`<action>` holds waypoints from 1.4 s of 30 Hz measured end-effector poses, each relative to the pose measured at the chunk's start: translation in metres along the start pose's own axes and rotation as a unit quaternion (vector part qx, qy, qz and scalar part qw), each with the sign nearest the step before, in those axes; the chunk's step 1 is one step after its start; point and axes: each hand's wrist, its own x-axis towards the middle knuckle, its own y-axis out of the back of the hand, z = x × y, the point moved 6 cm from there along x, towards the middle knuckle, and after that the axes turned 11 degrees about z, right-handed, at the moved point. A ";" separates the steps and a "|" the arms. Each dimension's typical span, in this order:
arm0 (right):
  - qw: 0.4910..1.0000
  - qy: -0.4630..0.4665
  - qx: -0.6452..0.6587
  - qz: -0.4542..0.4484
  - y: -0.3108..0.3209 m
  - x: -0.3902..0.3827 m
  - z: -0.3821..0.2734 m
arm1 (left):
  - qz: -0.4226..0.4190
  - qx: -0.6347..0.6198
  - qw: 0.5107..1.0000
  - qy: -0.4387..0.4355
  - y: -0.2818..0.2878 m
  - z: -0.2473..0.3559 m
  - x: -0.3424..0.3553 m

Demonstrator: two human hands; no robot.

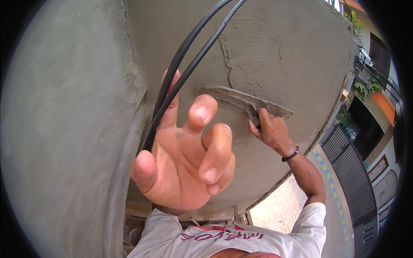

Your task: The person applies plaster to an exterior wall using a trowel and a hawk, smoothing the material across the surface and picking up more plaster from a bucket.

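Observation:
My left hand (pixel 178 167) is raised close to the view, palm showing. Its thumb and index finger are spread, and the other fingers curl loosely. Two black cables (pixel 188 69) run past the index finger and the thumb side of the palm, touching the hand without fingers wrapped round them. Farther right, my right hand (pixel 273 131) grips the handle of a plastering trowel (pixel 277 109). The trowel's long flat blade lies against the grey plastered wall (pixel 305 51); part of it is behind my left fingers. Rough, ridged wet plaster (pixel 251 47) shows above the blade.
A smooth grey wall (pixel 64 129) stands close on the left and meets the plastered wall in a corner. Paving (pixel 279 204) lies below right. Beyond it are a dark metal gate (pixel 350 167) and a house front with plants (pixel 365 88).

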 end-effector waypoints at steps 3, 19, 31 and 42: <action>1.000 -0.002 -0.009 0.020 -0.013 0.042 -0.012 | -0.017 0.007 1.000 0.003 0.002 0.001 0.000; 0.909 -0.318 -0.025 0.270 0.136 0.154 0.228 | -0.036 0.003 0.999 -0.022 -0.004 -0.001 0.001; 0.838 -0.416 0.176 0.305 0.133 0.049 0.271 | -0.004 -0.015 1.000 -0.018 -0.008 -0.001 0.001; 0.992 0.054 0.077 0.088 0.072 0.213 0.030 | -0.030 -0.017 0.999 -0.005 -0.004 0.000 -0.002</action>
